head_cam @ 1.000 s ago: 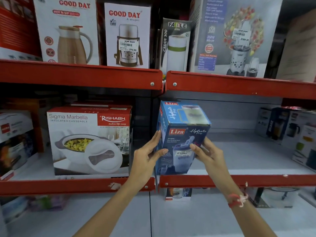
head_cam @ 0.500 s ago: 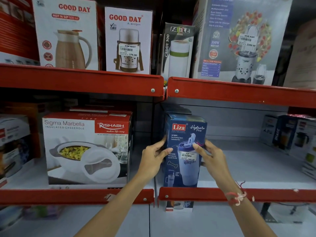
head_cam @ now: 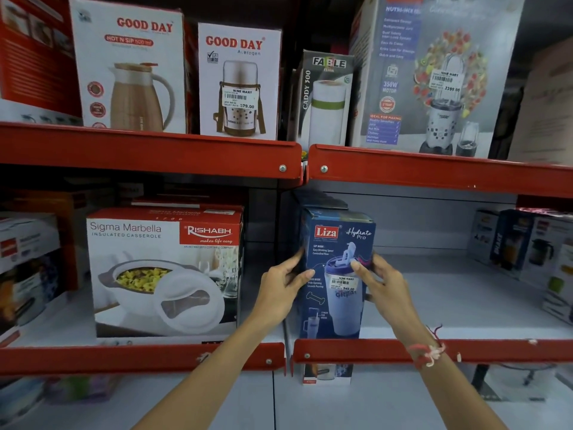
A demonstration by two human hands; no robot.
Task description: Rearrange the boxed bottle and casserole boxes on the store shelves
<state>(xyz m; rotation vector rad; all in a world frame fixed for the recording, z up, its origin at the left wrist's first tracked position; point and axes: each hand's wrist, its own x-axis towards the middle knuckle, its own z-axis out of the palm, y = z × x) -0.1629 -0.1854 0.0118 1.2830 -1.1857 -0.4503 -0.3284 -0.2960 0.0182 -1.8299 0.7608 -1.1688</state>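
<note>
Blue bottle box (head_cam: pixel 336 274), fingers (head_cam: pixel 361 268) gripping both sides

Light is moderate and cool, falling from in front and above: the box fronts on the upper shelf (head_cam: pixel 148 150) are brightly lit, while the recess under it, behind the casserole box (head_cam: pixel 164 271), sinks into deep shadow. The white board of the middle shelf (head_cam: pixel 449 305) reflects softly, without hard glare. The centre is sharp; print on the blue bottle box (head_cam: pixel 338 274) reads clearly. Toward the left and right edges the boxes smear and lose focus. The red shelf rims bow and slant, showing wide-angle distortion. The lowest shelf (head_cam: pixel 217 405) is dim and blurred.
</note>
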